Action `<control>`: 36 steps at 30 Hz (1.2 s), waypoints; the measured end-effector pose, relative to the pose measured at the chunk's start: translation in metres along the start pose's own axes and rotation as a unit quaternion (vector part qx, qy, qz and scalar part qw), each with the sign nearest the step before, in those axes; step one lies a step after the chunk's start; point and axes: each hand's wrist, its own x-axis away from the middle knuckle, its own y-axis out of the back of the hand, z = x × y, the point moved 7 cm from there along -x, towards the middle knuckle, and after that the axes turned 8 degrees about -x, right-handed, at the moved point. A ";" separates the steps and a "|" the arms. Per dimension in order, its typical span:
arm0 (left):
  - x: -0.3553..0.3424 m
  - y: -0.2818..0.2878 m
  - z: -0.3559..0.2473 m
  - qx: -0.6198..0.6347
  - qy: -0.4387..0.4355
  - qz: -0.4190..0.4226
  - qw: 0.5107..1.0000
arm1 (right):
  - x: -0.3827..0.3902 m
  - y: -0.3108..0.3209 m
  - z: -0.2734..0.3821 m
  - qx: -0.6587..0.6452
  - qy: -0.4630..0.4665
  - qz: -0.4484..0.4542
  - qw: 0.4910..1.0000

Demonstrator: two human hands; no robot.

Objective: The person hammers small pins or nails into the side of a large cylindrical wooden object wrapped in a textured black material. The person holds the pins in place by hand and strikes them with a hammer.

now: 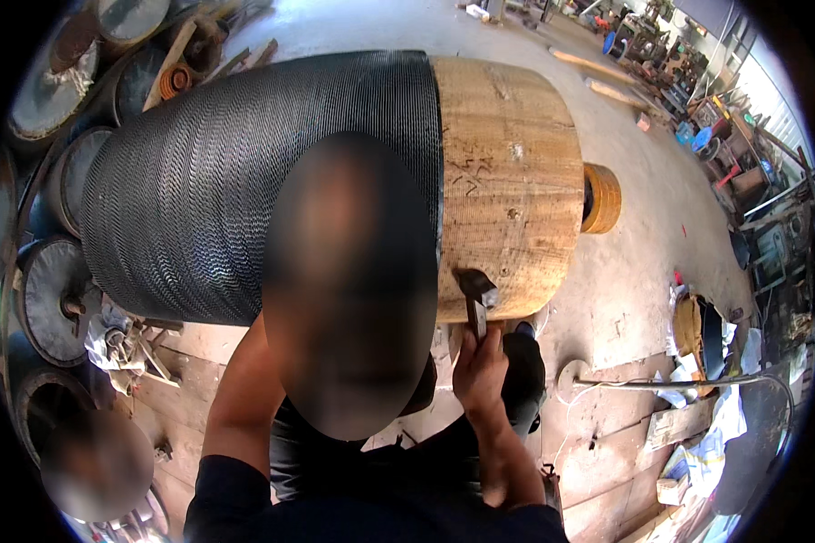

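Large wooden drum (516, 136) lies on its side across the view, in front of the person. Ribbed black covering (195, 181) wraps it from the left end to past mid-length; right portion is bare wood with dark handwritten marks. Yellow-brown hub (604, 199) projects from the right end.

Right hand (480, 366): fingers clamped round the handle of a hammer (478, 308), just off the drum's near edge. Hammer head overlaps the bare wood, between the covering's edge and the right end; contact cannot be told.

Left hand: hidden by a blurred patch; state cannot be told. Left forearm (237, 398) runs up toward the drum's near edge.

Surroundings: dark cylinders (56, 303) beyond the left end; wood lengths (620, 95) on the floor (666, 208), far right.
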 end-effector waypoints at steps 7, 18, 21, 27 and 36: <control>0.055 -0.002 -0.054 0.243 0.024 0.153 0.958 | 0.014 0.009 0.010 -0.083 -0.064 0.022 0.994; 0.038 0.013 -0.082 0.278 0.087 0.126 0.948 | 0.008 0.012 0.011 -0.083 -0.024 0.001 0.996; 0.060 -0.019 -0.072 0.462 0.154 0.183 0.854 | 0.007 0.009 0.012 -0.098 -0.029 0.012 0.995; 0.054 -0.037 -0.078 0.485 0.383 0.318 0.719 | 0.001 0.014 0.018 -0.093 -0.010 0.005 0.996; 0.043 -0.029 -0.096 0.341 0.133 0.172 0.915 | -0.005 0.027 0.041 -0.095 0.044 -0.036 0.994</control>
